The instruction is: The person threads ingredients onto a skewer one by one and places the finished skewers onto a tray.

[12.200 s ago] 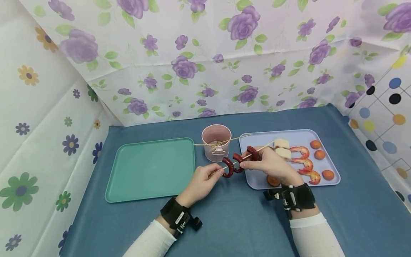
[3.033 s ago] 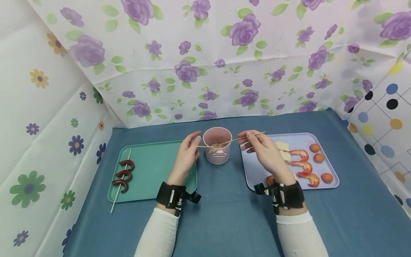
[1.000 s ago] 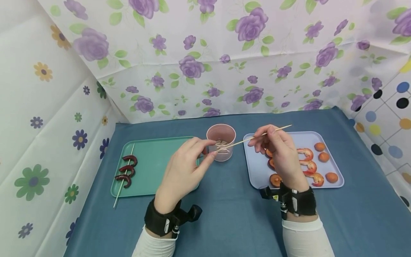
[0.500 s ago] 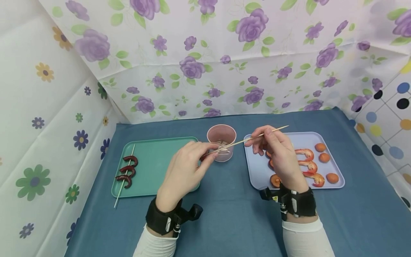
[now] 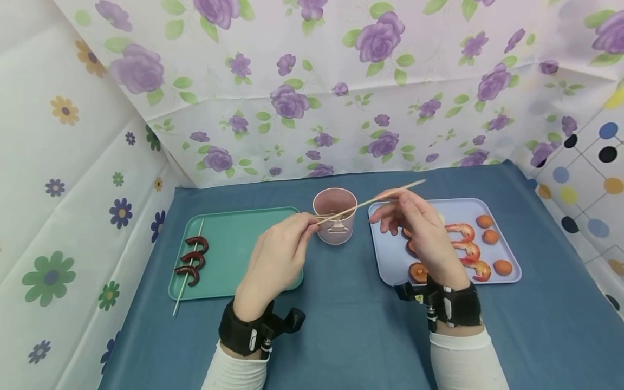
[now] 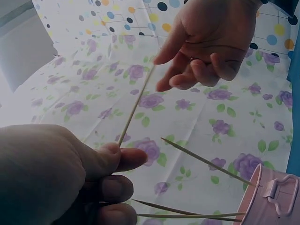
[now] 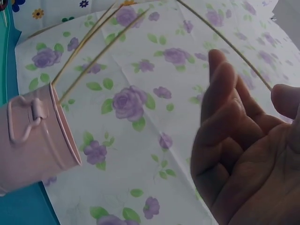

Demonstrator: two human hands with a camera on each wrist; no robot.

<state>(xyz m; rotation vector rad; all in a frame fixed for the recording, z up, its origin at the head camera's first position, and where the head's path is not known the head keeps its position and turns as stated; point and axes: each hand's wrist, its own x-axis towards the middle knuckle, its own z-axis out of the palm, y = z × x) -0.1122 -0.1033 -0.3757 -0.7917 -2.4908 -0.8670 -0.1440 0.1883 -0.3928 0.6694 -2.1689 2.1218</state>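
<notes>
A thin bamboo skewer [image 5: 361, 205] slants up to the right over the pink bucket's front. My left hand [image 5: 273, 260] pinches its lower end between thumb and index finger, as the left wrist view shows. Near the upper end, my right hand [image 5: 424, 233] has thumb and index finger on the skewer, the other fingers loosely bent. Several more skewers stick out of the pink bucket [image 7: 37, 140], leaning toward my left hand. On the green tray [image 5: 244, 244] lies a skewer threaded with three dark red curved pieces [image 5: 194, 258], resembling tentacles; its lower end overhangs the tray's front rim.
A lavender tray [image 5: 382, 265] on the right holds shrimp [image 5: 470, 252], small orange balls [image 5: 489, 236] and brown mushroom-like rounds [image 5: 418, 272], partly behind my right hand. Blue cloth [image 5: 351, 325] covers the table; floral sheets hang behind and beside it.
The skewer with dark red pieces went from my hands onto the green tray. Both hands now hold a bare skewer; in the last half second its right end rose and shifted left.
</notes>
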